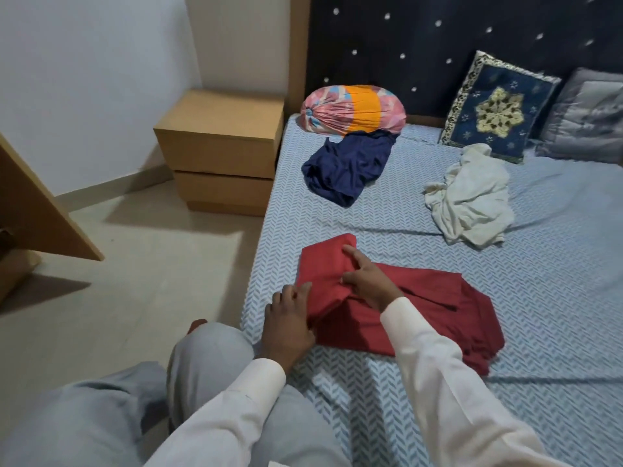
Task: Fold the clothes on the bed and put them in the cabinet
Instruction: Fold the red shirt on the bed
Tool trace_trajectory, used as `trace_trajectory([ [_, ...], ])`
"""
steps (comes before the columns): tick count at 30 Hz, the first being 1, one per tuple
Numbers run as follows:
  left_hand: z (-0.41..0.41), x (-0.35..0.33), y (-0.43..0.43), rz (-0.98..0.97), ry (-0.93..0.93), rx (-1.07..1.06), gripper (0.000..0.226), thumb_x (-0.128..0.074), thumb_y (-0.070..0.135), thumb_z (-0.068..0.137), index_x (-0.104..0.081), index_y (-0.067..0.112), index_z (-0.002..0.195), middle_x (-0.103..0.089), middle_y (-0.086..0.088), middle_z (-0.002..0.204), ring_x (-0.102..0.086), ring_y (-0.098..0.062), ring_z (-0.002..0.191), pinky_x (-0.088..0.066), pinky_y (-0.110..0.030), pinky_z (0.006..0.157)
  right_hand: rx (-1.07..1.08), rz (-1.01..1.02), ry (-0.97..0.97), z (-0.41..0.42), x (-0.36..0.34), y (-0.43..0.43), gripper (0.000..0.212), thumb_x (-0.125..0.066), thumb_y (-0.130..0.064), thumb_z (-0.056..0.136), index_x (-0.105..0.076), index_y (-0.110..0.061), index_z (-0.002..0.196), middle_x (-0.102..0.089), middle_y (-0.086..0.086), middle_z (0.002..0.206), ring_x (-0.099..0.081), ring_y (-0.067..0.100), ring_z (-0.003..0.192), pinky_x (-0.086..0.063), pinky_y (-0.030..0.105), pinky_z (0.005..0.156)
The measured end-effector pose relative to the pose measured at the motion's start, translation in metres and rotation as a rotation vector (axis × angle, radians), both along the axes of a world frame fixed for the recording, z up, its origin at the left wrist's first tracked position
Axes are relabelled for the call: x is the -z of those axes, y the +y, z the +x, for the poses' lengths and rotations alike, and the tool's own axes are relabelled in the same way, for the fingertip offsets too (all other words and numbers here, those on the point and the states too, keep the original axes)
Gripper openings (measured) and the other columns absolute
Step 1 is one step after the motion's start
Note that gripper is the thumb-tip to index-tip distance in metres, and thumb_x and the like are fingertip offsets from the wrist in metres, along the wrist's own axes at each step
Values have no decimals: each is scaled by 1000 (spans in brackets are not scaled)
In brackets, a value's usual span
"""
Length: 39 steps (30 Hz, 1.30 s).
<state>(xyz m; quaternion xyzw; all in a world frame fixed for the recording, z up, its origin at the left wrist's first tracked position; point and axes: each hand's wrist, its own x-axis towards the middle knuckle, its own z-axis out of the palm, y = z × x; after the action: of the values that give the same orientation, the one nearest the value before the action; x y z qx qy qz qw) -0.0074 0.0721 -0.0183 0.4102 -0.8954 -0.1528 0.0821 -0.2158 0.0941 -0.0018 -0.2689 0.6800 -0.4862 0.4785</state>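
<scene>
A red garment (435, 318) lies partly folded near the left edge of the bed (556, 298). My left hand (290, 325) grips its near left edge, fingers curled into the cloth. My right hand (367, 281) presses on the folded part, thumb and forefinger pinching a crease. Farther up the bed a crumpled navy garment (347, 166) lies by the pillows. A crumpled white garment (472, 197) lies to the right of it. At the far left a wooden cabinet door (37, 203) stands ajar.
A wooden bedside table (219, 143) with two drawers stands between the bed and the wall. A pink and orange bolster (354, 109), a blue embroidered cushion (499, 109) and a grey pillow (590, 119) lean on the dark headboard. My knees (202, 358) are beside the bed.
</scene>
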Motion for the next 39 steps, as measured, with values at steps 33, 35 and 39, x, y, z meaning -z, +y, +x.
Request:
trace_trajectory([
  [33, -78, 42, 65, 64, -129, 418, 56, -63, 26, 79, -52, 19, 133, -63, -6, 95, -62, -27, 74, -43, -30, 53, 262, 246, 403, -173, 22, 229, 101, -76, -10, 62, -32, -56, 141, -30, -4, 145, -44, 23, 128, -50, 48, 99],
  [35, -78, 42, 67, 44, -102, 446, 54, -64, 26, 76, -54, 20, 128, -62, -4, 90, -61, -24, 69, -41, -28, 49, 444, 179, 336, -167, 25, 240, 89, -74, -15, 60, -41, -60, 129, -33, 0, 147, -49, 29, 126, -52, 50, 95],
  [39, -76, 39, 65, 5, -59, 446, 51, -64, 30, 73, -54, 22, 122, -61, 0, 85, -61, -22, 66, -44, -29, 48, 680, 28, 99, -153, 38, 251, 75, -74, -1, 79, -42, -30, 141, -38, 9, 140, -44, 24, 126, -51, 37, 89],
])
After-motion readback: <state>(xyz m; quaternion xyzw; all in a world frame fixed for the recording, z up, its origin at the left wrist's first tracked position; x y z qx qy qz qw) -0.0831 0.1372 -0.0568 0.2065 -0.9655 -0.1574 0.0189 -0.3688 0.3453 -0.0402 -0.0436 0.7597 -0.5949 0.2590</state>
